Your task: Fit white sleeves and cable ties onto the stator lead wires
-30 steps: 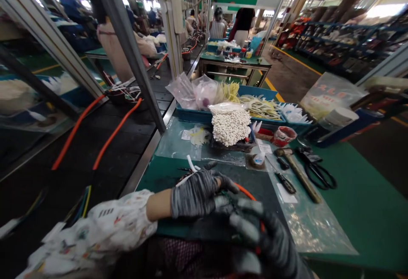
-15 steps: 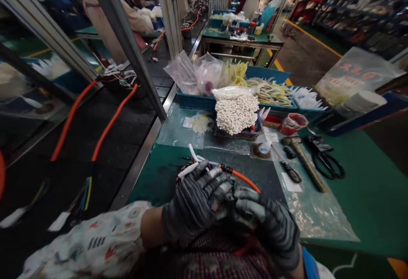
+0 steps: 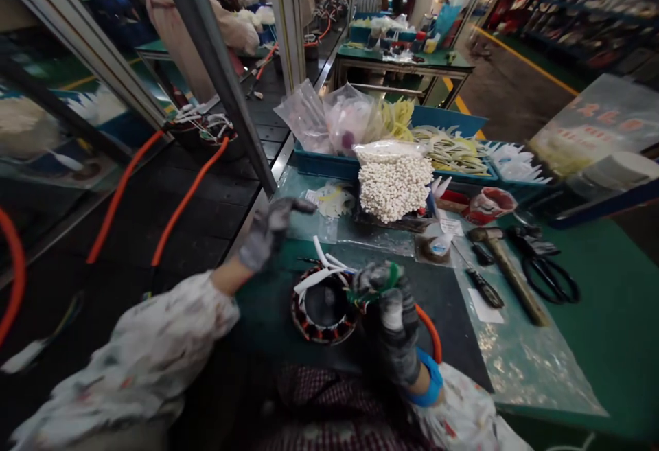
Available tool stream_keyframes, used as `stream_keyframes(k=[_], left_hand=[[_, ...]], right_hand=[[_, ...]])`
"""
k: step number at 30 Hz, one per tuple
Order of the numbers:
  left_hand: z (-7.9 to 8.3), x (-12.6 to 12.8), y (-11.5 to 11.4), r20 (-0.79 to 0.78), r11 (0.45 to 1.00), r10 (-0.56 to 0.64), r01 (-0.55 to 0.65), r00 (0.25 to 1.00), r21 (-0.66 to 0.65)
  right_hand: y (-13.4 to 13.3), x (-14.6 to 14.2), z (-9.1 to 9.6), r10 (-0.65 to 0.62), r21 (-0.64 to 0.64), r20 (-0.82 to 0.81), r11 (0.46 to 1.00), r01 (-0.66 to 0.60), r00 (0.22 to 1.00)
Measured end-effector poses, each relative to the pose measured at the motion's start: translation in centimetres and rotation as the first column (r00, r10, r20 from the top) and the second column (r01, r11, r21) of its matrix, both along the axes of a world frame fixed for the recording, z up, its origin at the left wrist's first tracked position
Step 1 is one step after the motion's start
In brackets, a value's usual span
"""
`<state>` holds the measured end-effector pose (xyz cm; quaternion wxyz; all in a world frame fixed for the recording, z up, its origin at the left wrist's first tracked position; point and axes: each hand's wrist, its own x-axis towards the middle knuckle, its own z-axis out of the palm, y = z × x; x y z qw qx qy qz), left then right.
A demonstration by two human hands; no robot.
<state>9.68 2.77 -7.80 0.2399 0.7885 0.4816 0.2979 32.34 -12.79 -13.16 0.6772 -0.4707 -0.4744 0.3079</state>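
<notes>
A round motor stator [image 3: 323,307] with copper windings and white sleeved leads lies on the green bench in front of me. My right hand [image 3: 388,320], in a grey striped glove, is closed on green and other wires at the stator's right edge, where an orange cable [image 3: 431,334] curves away. My left hand [image 3: 270,230], also gloved, is raised off the stator and reaches up-left toward the bench's edge. Its fingers are curled and blurred by motion, with nothing visible in them.
A bag of white beads [image 3: 394,183] stands behind the stator, before blue trays [image 3: 329,163] of yellow and white sleeves. A hammer [image 3: 507,272], scissors [image 3: 546,269] and a small tool [image 3: 484,286] lie at right. A black conveyor [image 3: 169,211] with orange cables runs at left. People work farther back.
My left hand has lifted off the stator and swung up-left, uncovering it. My right hand has shifted to the stator's right side and closed on its wires.
</notes>
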Motion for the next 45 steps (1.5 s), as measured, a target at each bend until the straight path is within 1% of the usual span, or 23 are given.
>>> stream_keyframes(k=[1,3,6,8,10,12,14,16,18,20,22,23,25,27,28,31,35,37,39,41,42,43,45], left_hand=[[-0.3,0.4,2.5,-0.050,0.998,0.065,-0.066,0.997,-0.014],[-1.1,1.9,7.0,-0.118,0.996,0.086,-0.089,0.989,-0.025],[-2.5,5.1,11.4,-0.187,0.997,0.073,-0.078,0.980,-0.021],[-3.2,6.7,12.8,-0.202,0.996,0.076,-0.082,0.976,-0.024],[-3.7,7.6,13.4,-0.199,0.995,0.082,-0.091,0.977,-0.033],[-3.8,7.8,13.4,-0.177,0.994,0.089,-0.098,0.980,-0.043],[-3.4,7.3,13.0,-0.140,0.992,0.108,-0.117,0.984,-0.056],[-2.2,6.4,11.8,-0.087,0.986,0.147,-0.153,0.985,-0.064],[-0.4,5.1,9.3,-0.017,0.981,0.186,-0.187,0.982,-0.058],[1.8,3.6,5.1,0.075,0.983,0.179,-0.176,0.981,-0.047],[3.5,2.1,-0.4,0.296,0.993,0.076,-0.098,0.952,0.062],[4.0,1.4,-3.3,0.291,0.995,-0.006,-0.024,0.957,0.099],[3.7,0.5,-8.8,0.042,0.975,-0.152,0.143,0.987,0.167],[2.3,0.2,-12.7,-0.071,0.957,-0.258,0.265,0.964,0.117],[1.4,0.2,-13.9,-0.107,0.948,-0.280,0.292,0.954,0.124],[-0.5,0.7,-15.6,-0.210,0.943,-0.268,0.301,0.940,0.142],[0.1,1.5,-16.6,-0.223,0.954,-0.233,0.267,0.947,0.136],[0.5,1.8,-17.4,-0.242,0.959,-0.178,0.223,0.954,0.174],[0.1,2.1,-18.1,-0.301,0.936,-0.068,0.166,0.951,0.311],[-0.8,1.9,-18.2,-0.322,0.876,-0.019,0.172,0.946,0.452],[-1.3,1.5,-18.0,-0.310,0.843,-0.049,0.205,0.950,0.497],[-1.8,1.0,-17.8,-0.290,0.810,-0.112,0.256,0.951,0.527],[-2.4,-0.6,-17.2,-0.235,0.764,-0.265,0.353,0.935,0.540]], right_hand=[[0.0,0.0,-0.4,0.045,-0.001,0.017,0.999,-0.045,0.999],[-0.1,0.4,-1.1,0.084,-0.008,0.060,0.996,-0.084,0.995],[-0.3,1.2,-1.6,0.120,-0.007,0.100,0.993,-0.120,0.988],[-0.3,1.4,-1.6,0.151,0.009,0.122,0.988,-0.153,0.981],[-0.3,1.5,-1.2,0.173,0.022,0.128,0.984,-0.177,0.977],[-0.4,1.4,-0.8,0.214,0.040,0.123,0.975,-0.220,0.969],[-0.7,1.4,-0.3,0.304,0.059,0.126,0.948,-0.313,0.944],[-1.1,1.6,0.1,0.392,0.077,0.122,0.912,-0.403,0.912],[-1.5,1.9,0.5,0.389,0.068,0.087,0.916,-0.395,0.917],[-1.8,2.3,0.6,0.319,0.040,0.034,0.947,-0.320,0.947],[-1.8,2.7,0.6,0.235,0.015,-0.018,0.972,-0.234,0.972],[-1.7,2.8,0.5,0.205,0.005,-0.039,0.979,-0.205,0.978],[-1.5,2.9,0.3,0.152,-0.015,-0.063,0.988,-0.153,0.986],[-1.2,2.9,0.1,0.132,-0.047,-0.053,0.990,-0.135,0.990],[-1.1,2.9,0.1,0.120,-0.068,-0.036,0.990,-0.123,0.992],[-1.0,2.8,0.1,0.094,-0.093,-0.035,0.991,-0.096,0.995],[-1.4,2.6,0.4,0.097,-0.021,-0.076,0.995,-0.099,0.992],[-1.8,2.5,0.9,0.094,0.006,0.004,0.996,-0.094,0.996],[-2.1,2.3,1.8,0.172,0.031,0.156,0.983,-0.179,0.973],[-2.1,1.9,2.8,0.288,0.055,0.366,0.942,-0.330,0.885],[-2.1,1.6,3.3,0.325,0.047,0.484,0.917,-0.396,0.812],[-2.0,1.2,3.7,0.326,0.034,0.602,0.901,-0.432,0.729],[-1.8,0.4,4.3,0.239,0.004,0.815,0.909,-0.417,0.528]])
